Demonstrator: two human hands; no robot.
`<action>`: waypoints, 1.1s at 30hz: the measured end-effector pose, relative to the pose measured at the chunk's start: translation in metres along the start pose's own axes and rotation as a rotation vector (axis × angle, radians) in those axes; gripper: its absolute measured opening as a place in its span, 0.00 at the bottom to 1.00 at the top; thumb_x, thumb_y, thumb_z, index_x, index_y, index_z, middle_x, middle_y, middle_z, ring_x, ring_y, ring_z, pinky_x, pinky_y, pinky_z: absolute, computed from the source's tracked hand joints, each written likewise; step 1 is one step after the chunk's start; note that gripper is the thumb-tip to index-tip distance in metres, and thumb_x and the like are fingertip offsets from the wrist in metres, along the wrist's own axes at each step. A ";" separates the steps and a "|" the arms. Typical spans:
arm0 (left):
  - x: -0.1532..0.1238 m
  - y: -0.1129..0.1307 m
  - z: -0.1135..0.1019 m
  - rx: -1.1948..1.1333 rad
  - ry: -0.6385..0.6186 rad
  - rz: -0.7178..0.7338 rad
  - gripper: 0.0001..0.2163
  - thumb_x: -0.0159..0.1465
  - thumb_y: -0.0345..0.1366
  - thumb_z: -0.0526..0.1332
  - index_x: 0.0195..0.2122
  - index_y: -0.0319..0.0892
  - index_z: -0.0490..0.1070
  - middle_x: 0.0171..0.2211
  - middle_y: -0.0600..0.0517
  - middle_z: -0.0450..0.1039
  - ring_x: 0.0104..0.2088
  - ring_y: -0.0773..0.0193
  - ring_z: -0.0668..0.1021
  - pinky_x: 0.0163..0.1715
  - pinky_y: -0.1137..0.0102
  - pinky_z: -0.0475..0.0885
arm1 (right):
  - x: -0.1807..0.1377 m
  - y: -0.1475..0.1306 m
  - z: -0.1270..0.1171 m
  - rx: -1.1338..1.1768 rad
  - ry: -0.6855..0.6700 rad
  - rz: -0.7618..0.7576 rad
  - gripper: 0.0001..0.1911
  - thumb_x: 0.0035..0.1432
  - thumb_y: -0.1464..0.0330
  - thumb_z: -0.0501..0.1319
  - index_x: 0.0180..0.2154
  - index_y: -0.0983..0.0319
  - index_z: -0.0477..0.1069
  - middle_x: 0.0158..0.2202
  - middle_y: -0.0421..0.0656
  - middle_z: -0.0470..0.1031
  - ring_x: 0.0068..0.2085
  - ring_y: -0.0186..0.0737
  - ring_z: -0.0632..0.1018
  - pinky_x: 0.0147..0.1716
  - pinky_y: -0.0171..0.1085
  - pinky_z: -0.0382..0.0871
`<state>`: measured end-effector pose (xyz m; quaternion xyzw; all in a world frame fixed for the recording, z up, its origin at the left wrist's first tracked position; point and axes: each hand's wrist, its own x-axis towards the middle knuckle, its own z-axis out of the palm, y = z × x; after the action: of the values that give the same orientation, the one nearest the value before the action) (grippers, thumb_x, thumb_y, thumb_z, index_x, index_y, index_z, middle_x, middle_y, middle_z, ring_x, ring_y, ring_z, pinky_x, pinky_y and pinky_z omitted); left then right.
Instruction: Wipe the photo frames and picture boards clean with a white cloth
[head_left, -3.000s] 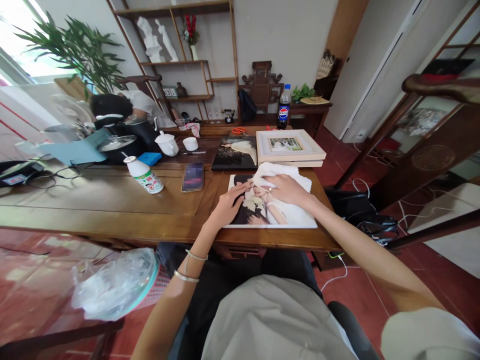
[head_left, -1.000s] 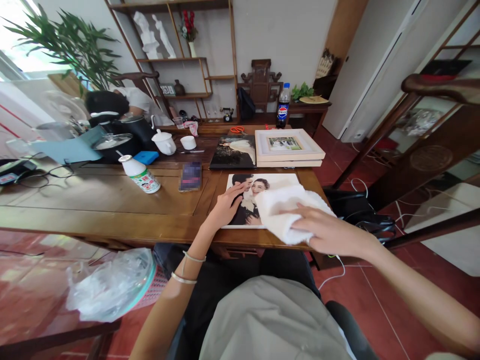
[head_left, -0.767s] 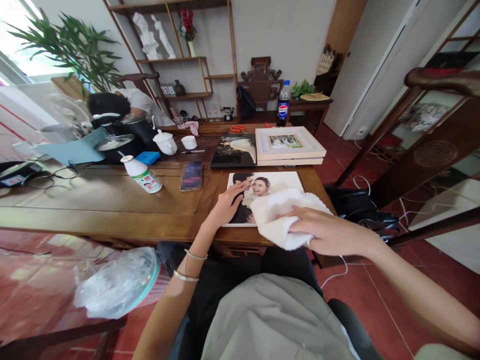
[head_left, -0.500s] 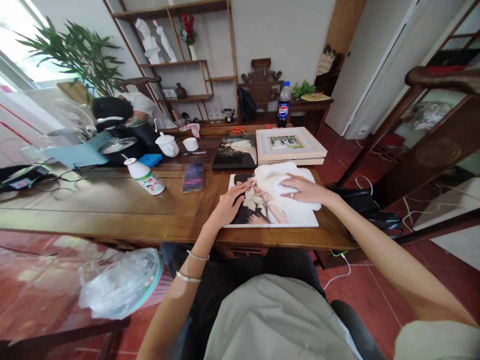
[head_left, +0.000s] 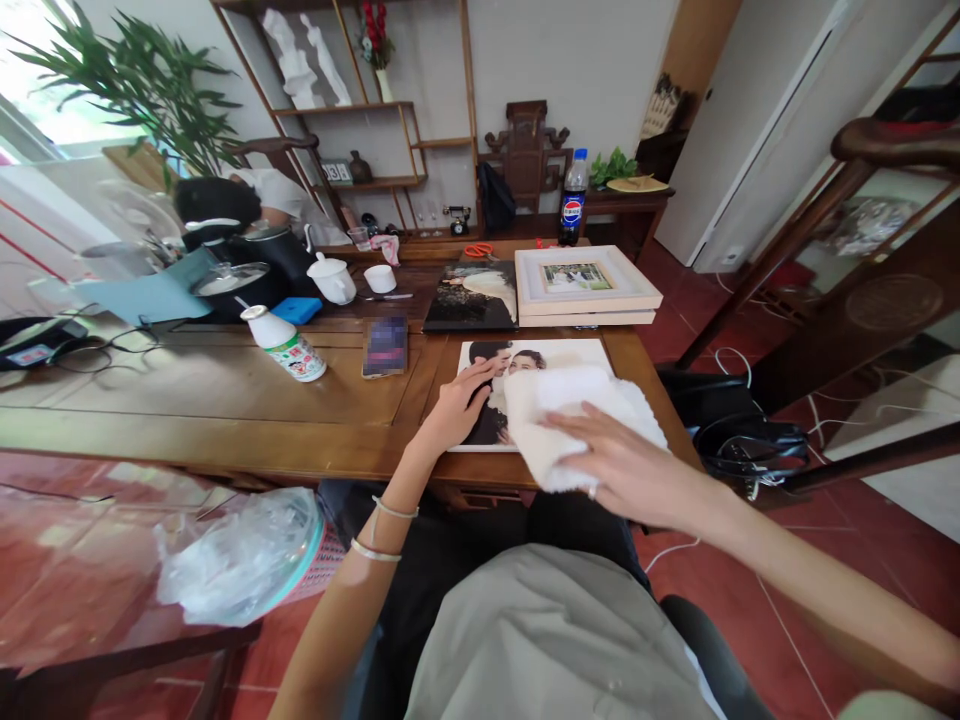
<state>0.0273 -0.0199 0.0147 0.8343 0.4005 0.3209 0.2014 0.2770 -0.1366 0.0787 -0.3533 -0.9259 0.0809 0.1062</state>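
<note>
A photo panel point(head_left: 577, 352) showing a couple lies flat near the table's front edge. My left hand point(head_left: 451, 410) rests on its left side, fingers stretched out over the picture. Under my right hand point(head_left: 619, 460) is a white towel point(head_left: 574, 390), which the fingers press and hold; it covers the panel's lower right part and hangs past the front edge. Behind the panel lie a dark photo panel point(head_left: 471, 298) and a stack of pale picture frames point(head_left: 637, 296).
On the table point(head_left: 187, 400) stand a white bottle point(head_left: 285, 342), a phone point(head_left: 385, 347), a teapot point(head_left: 331, 279), a cup point(head_left: 380, 278) and a cola bottle point(head_left: 572, 205). Orange scissors point(head_left: 480, 250) lie behind. A person point(head_left: 217, 205) sits at the far left. A bag-lined basket point(head_left: 247, 560) is below.
My right hand has drawn the towel down toward me, uncovering the panel's upper part and covering its lower right. My left hand stays on the picture.
</note>
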 end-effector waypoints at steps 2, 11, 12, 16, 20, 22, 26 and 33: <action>0.000 0.001 0.000 -0.008 -0.002 -0.003 0.18 0.68 0.34 0.50 0.57 0.46 0.68 0.62 0.49 0.65 0.65 0.57 0.63 0.64 0.56 0.58 | -0.009 -0.015 0.003 0.016 -0.028 -0.019 0.25 0.45 0.82 0.56 0.43 0.59 0.76 0.65 0.50 0.59 0.65 0.52 0.60 0.63 0.60 0.47; 0.001 -0.001 -0.001 -0.010 -0.009 -0.003 0.18 0.68 0.34 0.49 0.57 0.42 0.68 0.62 0.47 0.65 0.65 0.57 0.62 0.64 0.58 0.57 | 0.040 0.081 -0.009 -0.002 -0.011 0.069 0.19 0.57 0.76 0.54 0.48 0.61 0.74 0.53 0.49 0.73 0.59 0.55 0.68 0.53 0.53 0.65; 0.001 -0.001 -0.001 -0.006 -0.006 0.000 0.18 0.68 0.34 0.49 0.56 0.43 0.69 0.61 0.47 0.65 0.65 0.58 0.62 0.64 0.58 0.57 | 0.049 0.096 -0.009 0.003 0.001 0.090 0.18 0.60 0.73 0.54 0.50 0.61 0.73 0.53 0.49 0.74 0.59 0.55 0.68 0.53 0.53 0.64; 0.001 -0.003 0.000 0.002 0.003 0.017 0.18 0.68 0.35 0.50 0.55 0.41 0.69 0.61 0.46 0.66 0.64 0.58 0.64 0.64 0.59 0.58 | 0.069 0.130 -0.007 0.024 0.058 0.175 0.19 0.65 0.65 0.52 0.54 0.62 0.70 0.55 0.49 0.73 0.61 0.55 0.65 0.58 0.53 0.59; 0.001 -0.001 0.000 0.001 -0.002 0.003 0.18 0.68 0.34 0.50 0.56 0.44 0.69 0.61 0.48 0.65 0.65 0.59 0.63 0.64 0.58 0.58 | 0.058 0.104 -0.005 -0.013 0.086 0.199 0.19 0.62 0.70 0.53 0.53 0.61 0.71 0.53 0.49 0.74 0.58 0.56 0.69 0.54 0.53 0.63; 0.001 0.000 0.000 0.001 -0.005 -0.010 0.18 0.68 0.34 0.49 0.57 0.44 0.68 0.61 0.48 0.65 0.65 0.58 0.62 0.64 0.58 0.58 | 0.042 0.073 -0.005 -0.022 0.065 0.143 0.20 0.57 0.75 0.53 0.49 0.61 0.73 0.52 0.51 0.74 0.56 0.55 0.71 0.53 0.53 0.64; 0.001 0.001 0.000 0.004 -0.002 -0.006 0.18 0.68 0.33 0.49 0.57 0.43 0.68 0.61 0.48 0.65 0.65 0.57 0.62 0.64 0.57 0.58 | 0.005 0.012 -0.001 0.026 0.038 0.017 0.19 0.49 0.80 0.54 0.40 0.60 0.76 0.63 0.49 0.63 0.61 0.52 0.66 0.61 0.56 0.54; 0.000 0.000 0.000 0.004 0.005 0.022 0.18 0.68 0.34 0.49 0.56 0.42 0.69 0.61 0.47 0.66 0.64 0.58 0.64 0.64 0.58 0.58 | -0.007 0.010 0.001 0.096 -0.017 -0.016 0.20 0.48 0.80 0.55 0.41 0.61 0.75 0.61 0.50 0.66 0.63 0.50 0.63 0.63 0.54 0.53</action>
<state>0.0271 -0.0193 0.0147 0.8384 0.3922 0.3243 0.1952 0.2887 -0.1343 0.0749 -0.3395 -0.9247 0.1276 0.1157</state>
